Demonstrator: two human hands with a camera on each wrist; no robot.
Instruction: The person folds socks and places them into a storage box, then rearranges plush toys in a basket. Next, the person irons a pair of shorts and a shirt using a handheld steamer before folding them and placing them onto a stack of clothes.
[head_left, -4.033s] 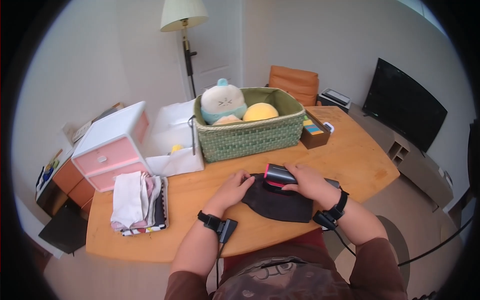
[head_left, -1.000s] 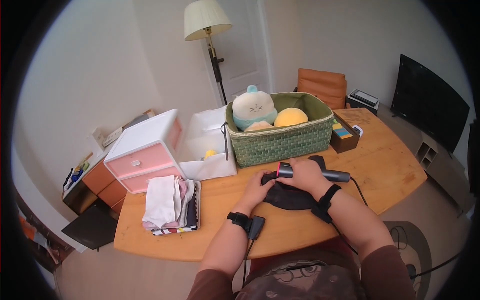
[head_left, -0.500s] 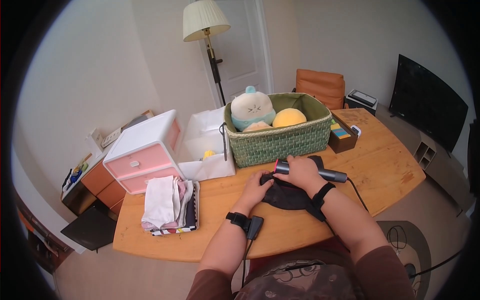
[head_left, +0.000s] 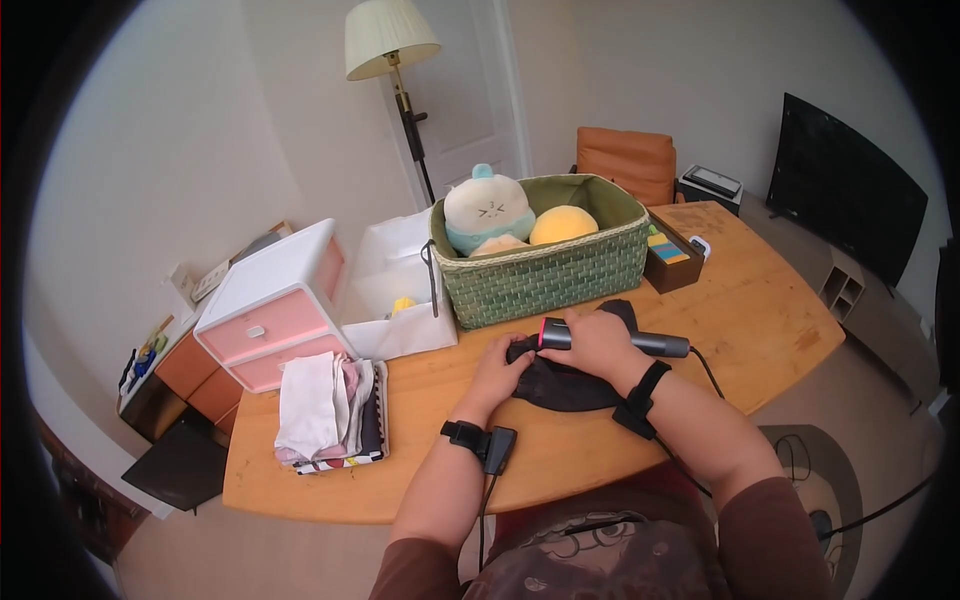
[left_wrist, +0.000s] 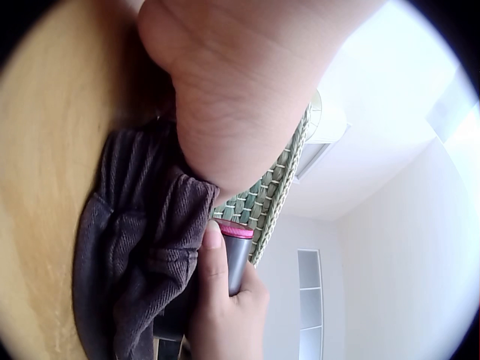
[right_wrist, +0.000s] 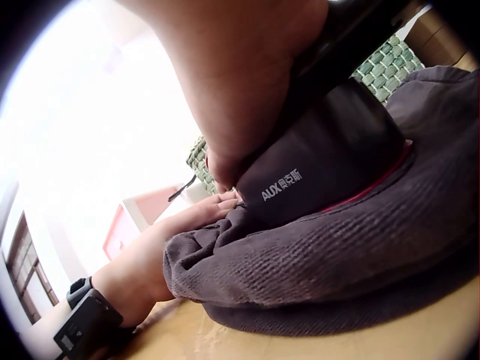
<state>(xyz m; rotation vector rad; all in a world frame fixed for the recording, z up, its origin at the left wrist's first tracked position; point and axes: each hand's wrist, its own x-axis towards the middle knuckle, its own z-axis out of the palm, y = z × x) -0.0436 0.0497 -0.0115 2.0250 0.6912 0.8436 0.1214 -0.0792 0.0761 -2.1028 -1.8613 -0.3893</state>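
Observation:
In the head view my right hand (head_left: pixel 600 345) grips a handheld garment steamer (head_left: pixel 660 344), grey with a pink ring at one end and a cord at the other. Seen from the right wrist, its dark body (right_wrist: pixel 330 165), lettered AUX, presses down on a dark ribbed garment (right_wrist: pixel 300 255) along a red edge. The garment (head_left: pixel 565 385) lies bunched on the table below both hands. My left hand (head_left: pixel 500 370) pinches the garment's gathered left edge, close to the pink ring. Gathered folds (left_wrist: pixel 150 225) show beside the left palm; the left fingertips are hidden there.
Behind the hands stands a green woven basket (head_left: pixel 550 280) of plush toys, with a brown box (head_left: pixel 675 265) to its right. Leftward are a white bin (head_left: pixel 420 335), a pink-and-white drawer unit (head_left: pixel 265 330) and a stack of folded cloths (head_left: pixel 325 410). The cord (head_left: pixel 706 372) trails right.
Four seconds ago the garment lay flatter, its wide end toward the body; now it is bunched, with a part sticking out beyond the right hand. Lately both hands have shifted only slightly.

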